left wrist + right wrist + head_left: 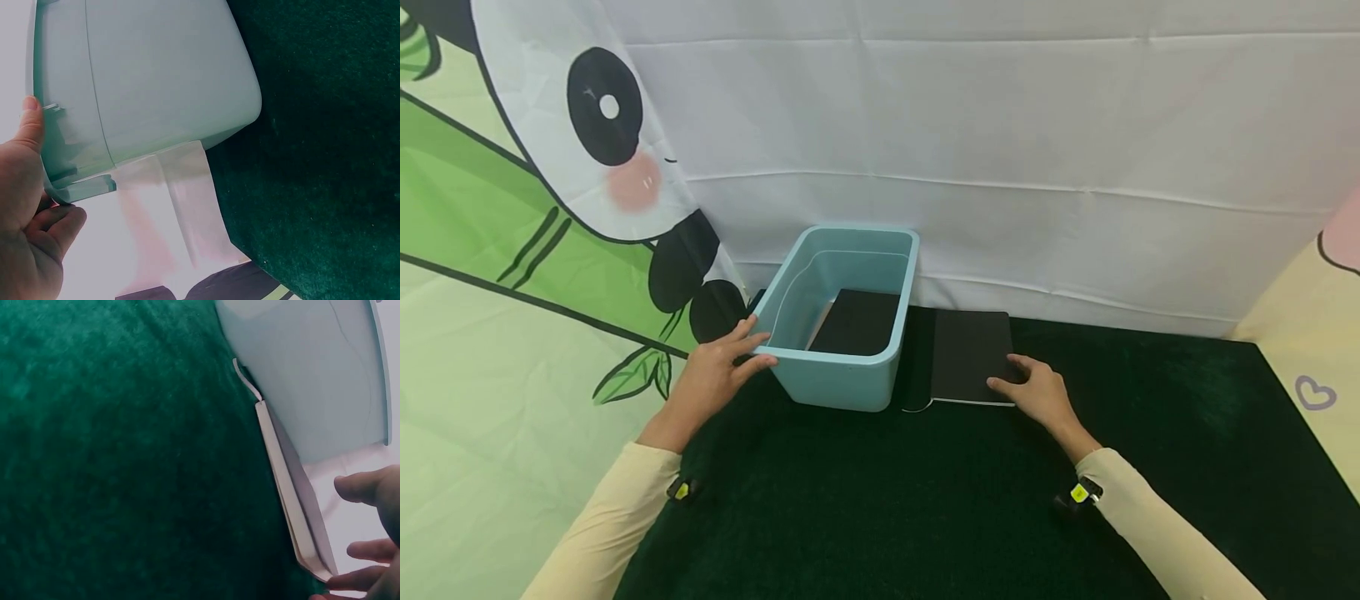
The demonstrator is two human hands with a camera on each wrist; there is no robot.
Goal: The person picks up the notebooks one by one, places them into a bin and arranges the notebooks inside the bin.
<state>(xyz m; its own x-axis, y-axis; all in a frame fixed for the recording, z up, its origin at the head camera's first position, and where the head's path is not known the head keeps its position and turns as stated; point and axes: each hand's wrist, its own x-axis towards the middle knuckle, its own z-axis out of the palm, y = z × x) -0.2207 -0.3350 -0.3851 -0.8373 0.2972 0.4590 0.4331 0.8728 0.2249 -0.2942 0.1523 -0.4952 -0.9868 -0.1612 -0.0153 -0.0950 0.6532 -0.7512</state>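
Note:
A light blue plastic bin (831,382) stands on the dark green cloth, and a black notebook (855,327) lies inside it. My left hand (718,364) grips the bin's near-left rim corner; in the left wrist view the thumb (30,122) lies along the rim with curled fingers beside it. Right of the bin, another black notebook (970,354) lies flat, its white page edge toward me and a thin ribbon marker (917,408) trailing at its near-left corner. My right hand (1037,390) is at its right edge, thumb and fingers spread apart. The right wrist view shows fingertips near the notebook's corner.
Dark green cloth (865,500) covers the table. A white hanging sheet (1000,125) stands behind the bin and notebook. On the left hangs a printed cloth with a panda and green stripes (475,200). The table's right edge borders a pale yellow cloth (1307,350).

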